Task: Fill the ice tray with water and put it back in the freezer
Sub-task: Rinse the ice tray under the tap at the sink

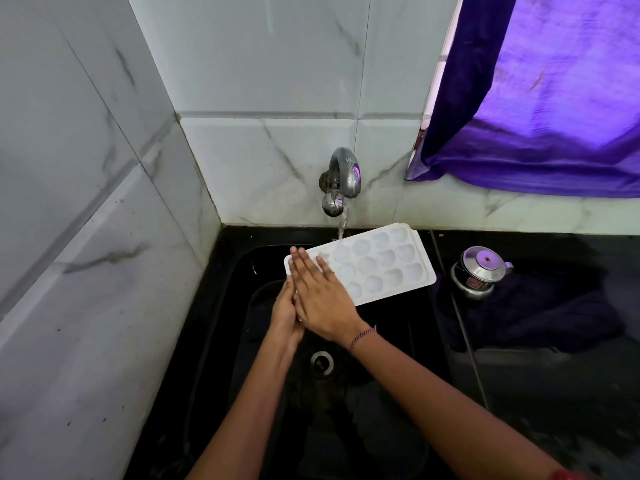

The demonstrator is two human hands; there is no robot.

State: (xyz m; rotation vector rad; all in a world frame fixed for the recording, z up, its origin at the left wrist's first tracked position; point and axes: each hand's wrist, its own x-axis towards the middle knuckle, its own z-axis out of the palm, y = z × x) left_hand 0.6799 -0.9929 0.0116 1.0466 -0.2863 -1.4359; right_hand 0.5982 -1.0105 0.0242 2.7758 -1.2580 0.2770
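**Ice tray held under the running tap, over the black sink**

The white ice tray sits above the black sink, held at its near-left end. Its long axis runs on a diagonal, from the near-left end by the hands up to the far-right end close to the wall, and it lies roughly level with its round cups facing up. The far-right end reaches over the sink's rim towards the dark table. A thin stream of water falls from the metal tap and meets the tray's far long edge near its middle; whether it lands in a cup or on the rim is hard to make out, as is any water already in the cups.

The right hand lies flat on top of the tray's near-left end, fingers straight and close together, pointing away towards the wall. The left hand is tucked beneath and beside it at the tray's edge; most of its fingers are hidden by the right hand and the tray, so I cannot tell how it grips. The tray's near-left cups are covered by the right hand.

To the right, on the table, a small steel kettle stands on a dark cloth. A purple curtain hangs at the upper right, cut off by the frame. The drain shows between the forearms.
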